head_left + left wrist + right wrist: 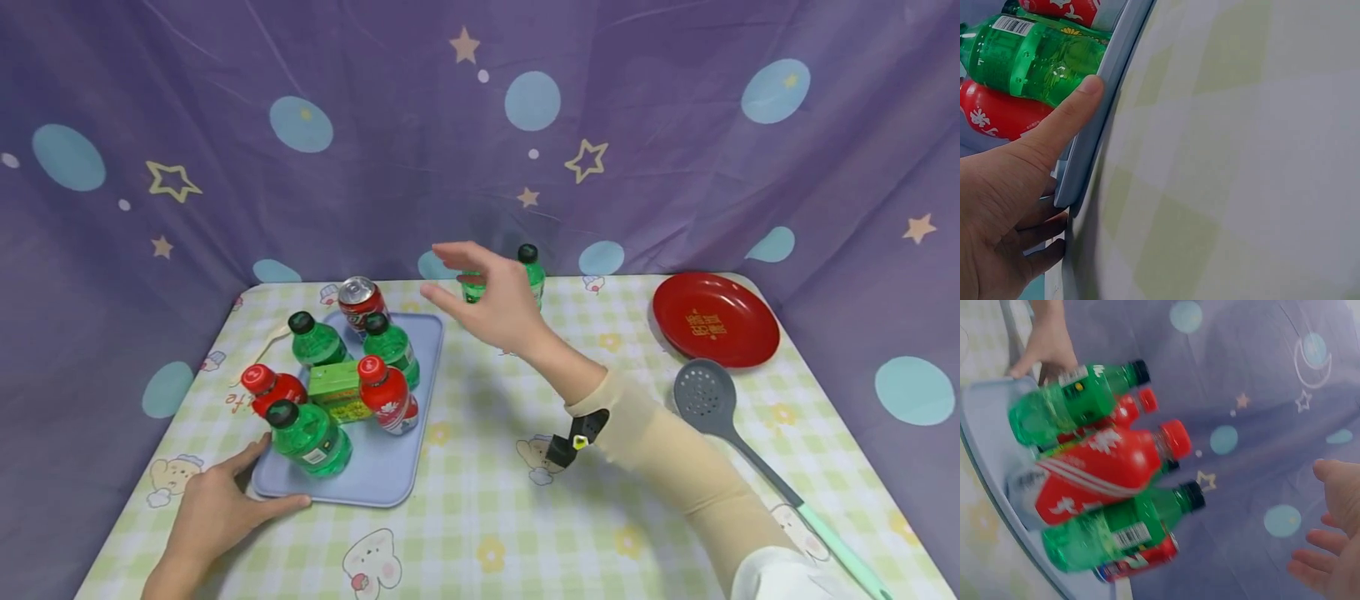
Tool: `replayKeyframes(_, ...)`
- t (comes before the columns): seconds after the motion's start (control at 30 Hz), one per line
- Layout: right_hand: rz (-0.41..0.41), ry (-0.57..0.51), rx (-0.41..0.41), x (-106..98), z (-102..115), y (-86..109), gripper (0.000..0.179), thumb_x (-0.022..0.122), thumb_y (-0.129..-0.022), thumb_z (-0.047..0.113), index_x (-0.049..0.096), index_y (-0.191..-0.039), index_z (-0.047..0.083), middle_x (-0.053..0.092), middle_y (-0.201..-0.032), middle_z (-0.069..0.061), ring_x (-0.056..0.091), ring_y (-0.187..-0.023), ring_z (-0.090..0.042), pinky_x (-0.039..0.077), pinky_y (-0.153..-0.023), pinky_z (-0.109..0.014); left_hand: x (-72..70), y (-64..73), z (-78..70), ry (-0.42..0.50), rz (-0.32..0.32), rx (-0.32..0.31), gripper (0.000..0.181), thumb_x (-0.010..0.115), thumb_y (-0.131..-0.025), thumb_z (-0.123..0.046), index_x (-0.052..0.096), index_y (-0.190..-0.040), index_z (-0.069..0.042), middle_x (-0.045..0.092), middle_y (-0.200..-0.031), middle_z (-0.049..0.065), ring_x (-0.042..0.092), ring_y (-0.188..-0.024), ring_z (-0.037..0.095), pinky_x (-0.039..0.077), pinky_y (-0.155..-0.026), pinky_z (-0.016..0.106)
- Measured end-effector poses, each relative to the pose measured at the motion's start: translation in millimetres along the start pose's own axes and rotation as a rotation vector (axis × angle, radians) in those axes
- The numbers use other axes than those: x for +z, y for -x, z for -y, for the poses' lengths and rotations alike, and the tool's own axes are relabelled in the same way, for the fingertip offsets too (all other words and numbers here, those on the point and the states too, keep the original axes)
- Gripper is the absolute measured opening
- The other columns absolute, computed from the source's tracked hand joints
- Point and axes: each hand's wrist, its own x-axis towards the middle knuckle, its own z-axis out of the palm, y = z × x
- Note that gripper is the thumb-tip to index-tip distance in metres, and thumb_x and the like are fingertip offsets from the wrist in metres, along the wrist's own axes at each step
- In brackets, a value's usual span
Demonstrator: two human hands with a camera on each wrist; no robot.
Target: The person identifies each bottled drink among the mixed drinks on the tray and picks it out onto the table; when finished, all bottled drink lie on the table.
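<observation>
A light blue tray (375, 479) lies on the left of the table. My left hand (217, 504) holds its near left corner, the thumb along the near rim and the fingers round the left side. On the tray stand green bottles (311, 442) with black caps, red bottles (386, 396) with red caps and a green box (337, 390). At the tray's far end is a red can (362, 304). My right hand (498, 296) is raised right of the tray, fingers apart and holding nothing. Behind it are green bottles (534, 275), partly hidden by the hand.
A red plate (716, 321) sits at the back right. In front of it lies a grey slotted skimmer (705, 396) with a mint handle. A pale spoon-like utensil (270, 337) is left of the tray. A purple curtain (390, 208) bounds the checked tablecloth (562, 533).
</observation>
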Motion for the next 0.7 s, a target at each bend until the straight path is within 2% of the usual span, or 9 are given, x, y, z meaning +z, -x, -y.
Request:
replayKeyframes(0.27,0.123,0.020,-0.028,27,8,19.0,0.052,0.086,-0.091,0.030,0.071,-0.138,0.012,0.076,-0.135,-0.004,0.073,-0.120,-0.018,0.061,-0.100,-0.027,1.0,0.1,-1.3,0.000,-0.012,0.006,0.123,0.100,-0.054,-0.065,0.060,-0.144,0.008,0.063,-0.129,0.043,0.065,-0.113,0.063,0.057,-0.087,0.071)
replayKeyframes(0.53,0.176,0.013,-0.005,44,6,34.2,0.054,0.088,-0.090,0.030,0.071,-0.137,0.011,0.075,-0.137,-0.003,0.073,-0.121,-0.020,0.059,-0.104,-0.024,0.5,-1.2,-0.9,-0.017,0.026,-0.023,0.128,0.098,-0.054,-0.070,0.056,-0.148,0.007,0.060,-0.134,0.042,0.063,-0.118,0.063,0.056,-0.090,0.071)
replayKeyframes(0.7,0.203,0.054,-0.024,57,1,44.5,0.056,0.088,-0.089,0.032,0.070,-0.138,0.011,0.074,-0.139,-0.003,0.073,-0.124,-0.019,0.058,-0.105,-0.026,1.5,-0.9,-0.1,-0.007,0.004,-0.002,0.126,0.099,-0.054,-0.067,0.058,-0.146,0.008,0.061,-0.132,0.043,0.064,-0.115,0.063,0.056,-0.088,0.071)
